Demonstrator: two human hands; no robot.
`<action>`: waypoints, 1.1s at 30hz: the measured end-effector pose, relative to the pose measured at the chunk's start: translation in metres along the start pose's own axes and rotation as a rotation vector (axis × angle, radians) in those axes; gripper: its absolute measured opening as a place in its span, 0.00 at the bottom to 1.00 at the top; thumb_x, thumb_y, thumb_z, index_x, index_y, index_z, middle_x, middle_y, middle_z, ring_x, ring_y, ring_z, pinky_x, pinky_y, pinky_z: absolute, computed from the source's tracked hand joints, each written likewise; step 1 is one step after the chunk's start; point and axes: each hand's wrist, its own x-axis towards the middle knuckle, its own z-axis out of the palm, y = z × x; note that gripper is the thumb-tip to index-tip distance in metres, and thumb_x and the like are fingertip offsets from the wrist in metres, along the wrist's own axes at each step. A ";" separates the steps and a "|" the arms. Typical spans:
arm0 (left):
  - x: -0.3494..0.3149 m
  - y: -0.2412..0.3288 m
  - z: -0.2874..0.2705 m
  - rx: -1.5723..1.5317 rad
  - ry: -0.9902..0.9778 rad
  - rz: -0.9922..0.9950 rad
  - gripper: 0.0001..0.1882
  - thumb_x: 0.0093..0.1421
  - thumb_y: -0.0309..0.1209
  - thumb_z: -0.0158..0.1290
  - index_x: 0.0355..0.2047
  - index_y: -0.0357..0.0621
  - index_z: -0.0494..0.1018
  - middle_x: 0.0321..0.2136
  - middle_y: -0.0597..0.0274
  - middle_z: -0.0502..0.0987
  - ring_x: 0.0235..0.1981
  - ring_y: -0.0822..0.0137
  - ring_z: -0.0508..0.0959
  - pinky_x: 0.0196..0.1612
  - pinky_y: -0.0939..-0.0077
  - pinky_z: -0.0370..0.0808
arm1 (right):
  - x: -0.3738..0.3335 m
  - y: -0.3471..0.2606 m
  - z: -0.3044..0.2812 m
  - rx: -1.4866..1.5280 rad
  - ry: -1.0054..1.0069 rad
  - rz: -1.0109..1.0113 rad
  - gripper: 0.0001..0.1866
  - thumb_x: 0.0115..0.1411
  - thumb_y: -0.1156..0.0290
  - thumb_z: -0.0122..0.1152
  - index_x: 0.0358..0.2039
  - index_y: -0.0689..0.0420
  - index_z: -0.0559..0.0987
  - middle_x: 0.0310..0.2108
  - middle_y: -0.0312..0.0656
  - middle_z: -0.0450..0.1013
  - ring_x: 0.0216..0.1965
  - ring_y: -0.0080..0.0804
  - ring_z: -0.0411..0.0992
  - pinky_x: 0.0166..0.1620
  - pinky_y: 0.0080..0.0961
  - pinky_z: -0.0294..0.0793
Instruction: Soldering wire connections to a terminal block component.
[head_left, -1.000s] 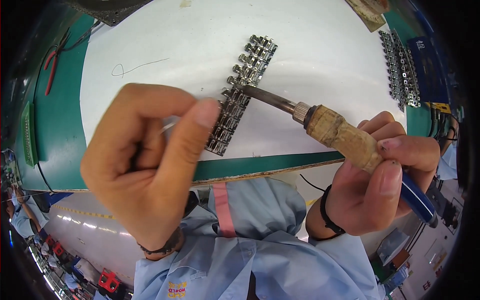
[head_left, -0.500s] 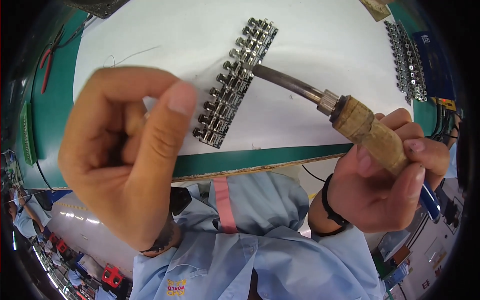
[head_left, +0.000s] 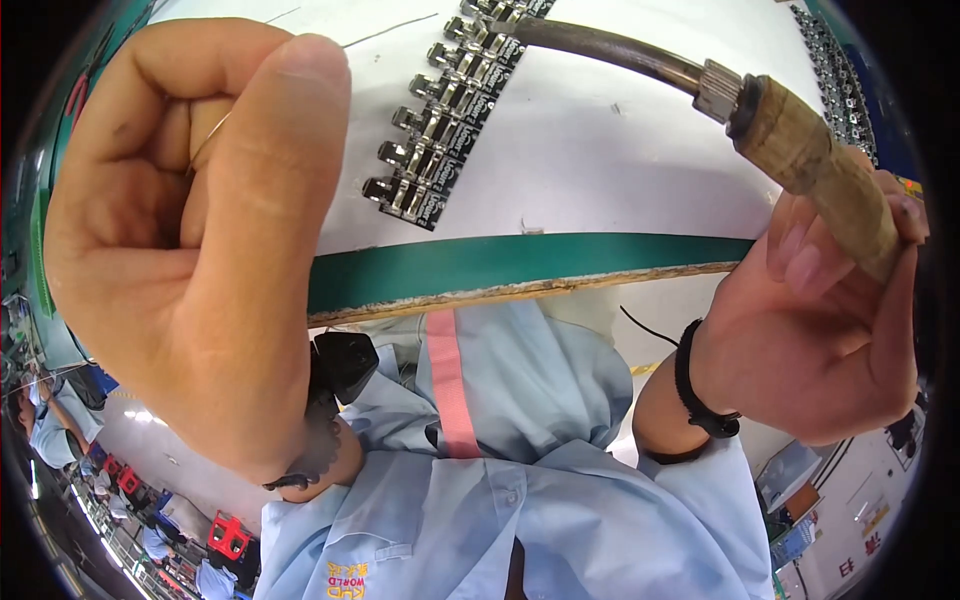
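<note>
A strip of small circuit boards with metal connectors lies slanted on white paper, its far end cut off by the upper edge of the picture. My right hand grips the tan, tape-wrapped handle of a soldering iron. The iron's tip reaches the connectors near the top of the strip; whether it touches them I cannot tell. Left of the strip, my left hand is closed, thumb against curled forefinger, on a thin solder wire. The wire runs from behind the thumb toward the iron's tip.
White paper covers a green mat up to the worn table edge. Another board strip lies at the far right. Red-handled pliers and a green strip are at the left. People and red stools show beyond.
The view has shifted closer, so both hands look larger and the board strip sits higher in the picture. My hands keep their grips; the iron's tip stays at the strip.
</note>
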 end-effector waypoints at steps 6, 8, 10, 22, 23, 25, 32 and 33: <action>0.006 -0.010 -0.001 0.125 -0.018 -0.067 0.04 0.62 0.26 0.57 0.32 0.40 0.74 0.20 0.74 0.71 0.20 0.86 0.63 0.25 0.91 0.54 | 0.002 0.003 0.006 0.010 0.002 0.001 0.14 0.64 0.66 0.39 0.39 0.63 0.69 0.21 0.40 0.64 0.20 0.24 0.59 0.28 0.24 0.60; 0.005 -0.008 -0.001 0.093 -0.025 -0.041 0.04 0.61 0.25 0.57 0.32 0.40 0.73 0.20 0.74 0.71 0.20 0.86 0.62 0.26 0.91 0.53 | -0.001 0.002 0.005 0.016 0.000 -0.002 0.14 0.64 0.66 0.39 0.39 0.63 0.69 0.22 0.40 0.65 0.20 0.24 0.60 0.28 0.23 0.60; 0.003 -0.006 0.003 0.032 -0.037 -0.004 0.04 0.61 0.24 0.57 0.31 0.39 0.72 0.20 0.75 0.70 0.20 0.86 0.61 0.26 0.90 0.52 | -0.003 0.004 0.001 0.025 -0.009 0.001 0.14 0.64 0.66 0.40 0.39 0.63 0.69 0.22 0.40 0.65 0.20 0.24 0.60 0.28 0.23 0.60; 0.009 -0.010 -0.002 -0.064 -0.075 -0.097 0.06 0.59 0.23 0.59 0.30 0.39 0.71 0.17 0.79 0.63 0.19 0.87 0.56 0.24 0.88 0.47 | -0.005 -0.002 -0.016 0.072 -0.049 0.010 0.15 0.63 0.66 0.40 0.40 0.65 0.71 0.27 0.42 0.67 0.21 0.25 0.62 0.28 0.21 0.60; 0.009 -0.010 -0.001 -0.065 -0.073 -0.095 0.06 0.59 0.23 0.59 0.30 0.39 0.71 0.17 0.79 0.63 0.19 0.87 0.56 0.24 0.88 0.47 | -0.005 -0.002 -0.015 0.072 -0.050 0.007 0.15 0.63 0.66 0.40 0.40 0.65 0.71 0.27 0.42 0.67 0.21 0.25 0.62 0.28 0.21 0.60; 0.009 -0.011 0.000 -0.044 -0.070 -0.078 0.06 0.59 0.23 0.59 0.29 0.40 0.72 0.17 0.79 0.62 0.19 0.87 0.55 0.24 0.87 0.47 | -0.006 -0.003 -0.011 -0.031 0.029 -0.025 0.14 0.63 0.66 0.41 0.39 0.63 0.71 0.27 0.42 0.67 0.20 0.25 0.63 0.28 0.23 0.61; 0.010 -0.010 -0.001 -0.023 -0.071 -0.095 0.07 0.59 0.25 0.60 0.29 0.41 0.72 0.16 0.79 0.61 0.18 0.86 0.55 0.23 0.87 0.46 | -0.003 -0.003 -0.010 -0.114 -0.007 -0.098 0.14 0.63 0.65 0.41 0.39 0.62 0.71 0.24 0.41 0.66 0.19 0.25 0.63 0.29 0.24 0.61; 0.010 -0.010 -0.001 -0.023 -0.072 -0.088 0.07 0.59 0.25 0.60 0.29 0.41 0.72 0.16 0.79 0.61 0.18 0.86 0.55 0.23 0.87 0.47 | -0.002 -0.002 -0.010 -0.120 -0.021 -0.110 0.14 0.64 0.65 0.41 0.40 0.62 0.71 0.23 0.40 0.66 0.19 0.24 0.63 0.30 0.24 0.61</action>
